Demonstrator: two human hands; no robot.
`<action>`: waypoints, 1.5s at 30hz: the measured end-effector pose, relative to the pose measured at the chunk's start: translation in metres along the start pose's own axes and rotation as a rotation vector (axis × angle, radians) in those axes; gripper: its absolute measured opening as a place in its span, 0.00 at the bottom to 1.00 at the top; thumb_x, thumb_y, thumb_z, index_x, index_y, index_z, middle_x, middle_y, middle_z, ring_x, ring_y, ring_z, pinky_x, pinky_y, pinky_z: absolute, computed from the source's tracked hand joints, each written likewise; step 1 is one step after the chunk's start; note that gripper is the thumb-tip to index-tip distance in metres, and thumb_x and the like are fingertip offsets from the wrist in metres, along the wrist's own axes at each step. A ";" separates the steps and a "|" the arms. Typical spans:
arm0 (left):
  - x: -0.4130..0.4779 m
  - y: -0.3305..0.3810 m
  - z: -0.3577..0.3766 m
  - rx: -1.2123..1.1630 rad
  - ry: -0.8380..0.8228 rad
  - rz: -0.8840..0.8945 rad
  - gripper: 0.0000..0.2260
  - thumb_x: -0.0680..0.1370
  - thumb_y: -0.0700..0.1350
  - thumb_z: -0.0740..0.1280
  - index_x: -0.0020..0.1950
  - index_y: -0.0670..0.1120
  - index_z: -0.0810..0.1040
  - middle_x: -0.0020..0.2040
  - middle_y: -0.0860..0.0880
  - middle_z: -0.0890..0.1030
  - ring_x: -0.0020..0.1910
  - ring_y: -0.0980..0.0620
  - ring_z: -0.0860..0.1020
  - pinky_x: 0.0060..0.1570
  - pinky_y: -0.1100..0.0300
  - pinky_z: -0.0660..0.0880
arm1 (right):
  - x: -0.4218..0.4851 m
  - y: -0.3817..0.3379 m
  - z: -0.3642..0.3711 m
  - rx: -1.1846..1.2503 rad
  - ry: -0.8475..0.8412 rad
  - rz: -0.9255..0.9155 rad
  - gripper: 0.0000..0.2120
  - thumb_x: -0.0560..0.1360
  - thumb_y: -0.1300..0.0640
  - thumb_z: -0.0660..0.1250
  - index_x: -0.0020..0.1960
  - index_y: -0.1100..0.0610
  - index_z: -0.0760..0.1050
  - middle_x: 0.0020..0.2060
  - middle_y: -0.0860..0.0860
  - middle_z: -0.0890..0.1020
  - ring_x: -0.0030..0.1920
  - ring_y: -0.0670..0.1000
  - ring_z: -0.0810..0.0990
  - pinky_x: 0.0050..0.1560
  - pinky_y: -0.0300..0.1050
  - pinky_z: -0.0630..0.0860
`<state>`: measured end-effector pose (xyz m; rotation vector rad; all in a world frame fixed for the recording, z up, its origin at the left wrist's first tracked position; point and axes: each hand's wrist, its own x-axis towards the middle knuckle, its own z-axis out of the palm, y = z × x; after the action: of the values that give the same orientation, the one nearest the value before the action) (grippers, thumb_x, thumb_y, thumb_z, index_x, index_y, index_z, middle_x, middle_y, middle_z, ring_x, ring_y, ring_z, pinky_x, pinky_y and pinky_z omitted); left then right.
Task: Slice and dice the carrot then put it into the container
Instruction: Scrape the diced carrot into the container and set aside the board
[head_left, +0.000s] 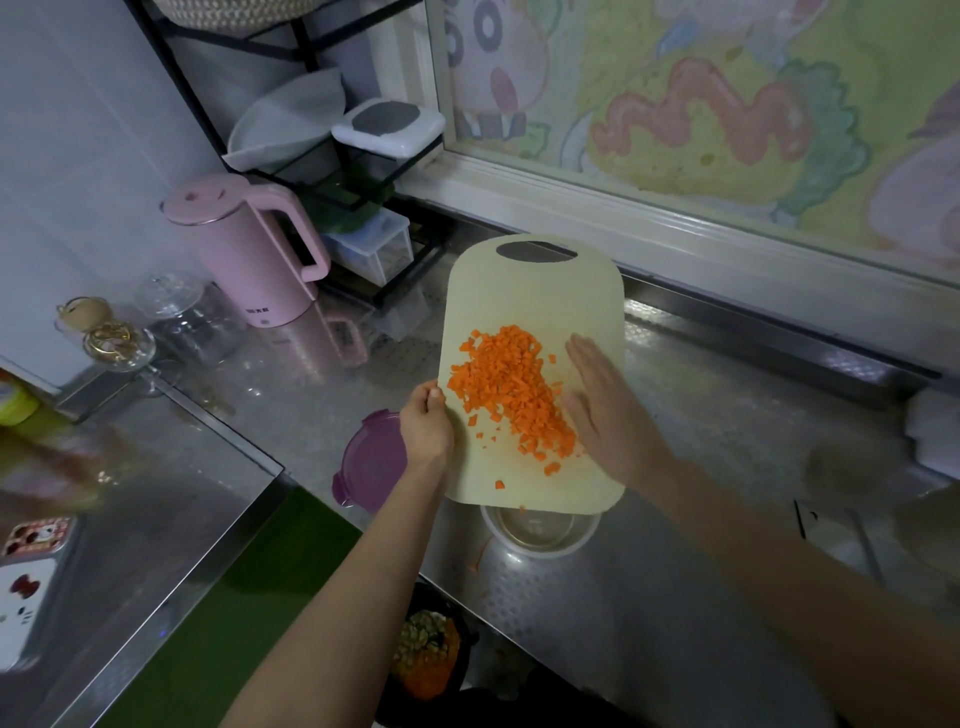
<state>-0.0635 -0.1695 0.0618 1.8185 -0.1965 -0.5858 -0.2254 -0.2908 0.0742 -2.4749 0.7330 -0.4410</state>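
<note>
A pale yellow cutting board (535, 291) is lifted and tilted, its near edge over a round container (540, 535) on the steel counter. A heap of diced carrot (511, 395) lies on the board's lower half. My left hand (427, 426) grips the board's left edge, thumb on top. My right hand (605, 410) lies flat with straight fingers on the board, right beside the carrot heap. One carrot bit (474, 567) lies on the counter by the container.
A purple lid (371, 460) lies left of the container. A pink kettle (249, 249), glass jars (192, 322) and a black rack (363, 171) stand at the back left. A bin with scraps (428, 654) sits below the counter edge. A window frame (675, 228) runs behind.
</note>
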 end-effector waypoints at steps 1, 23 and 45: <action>0.000 0.000 0.001 0.007 -0.007 0.010 0.11 0.83 0.42 0.52 0.49 0.48 0.74 0.46 0.48 0.79 0.50 0.46 0.77 0.54 0.52 0.73 | 0.012 0.002 -0.005 -0.021 0.017 -0.019 0.29 0.81 0.45 0.48 0.77 0.59 0.53 0.77 0.53 0.55 0.77 0.50 0.50 0.76 0.48 0.50; 0.002 -0.002 0.013 0.004 -0.038 0.014 0.12 0.82 0.42 0.53 0.52 0.44 0.76 0.49 0.44 0.80 0.50 0.46 0.77 0.54 0.52 0.73 | 0.005 0.001 0.016 -0.178 -0.289 -0.249 0.31 0.78 0.41 0.42 0.77 0.55 0.54 0.76 0.48 0.58 0.73 0.39 0.46 0.76 0.42 0.48; 0.005 -0.001 0.016 -0.024 -0.006 0.026 0.11 0.83 0.42 0.52 0.51 0.45 0.74 0.45 0.50 0.78 0.44 0.53 0.74 0.47 0.58 0.68 | -0.001 0.001 0.027 -0.064 -0.228 -0.171 0.38 0.75 0.36 0.37 0.76 0.57 0.54 0.76 0.49 0.57 0.74 0.41 0.45 0.74 0.39 0.44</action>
<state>-0.0669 -0.1846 0.0557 1.7884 -0.2156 -0.5727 -0.2150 -0.2805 0.0510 -2.6036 0.4521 -0.1935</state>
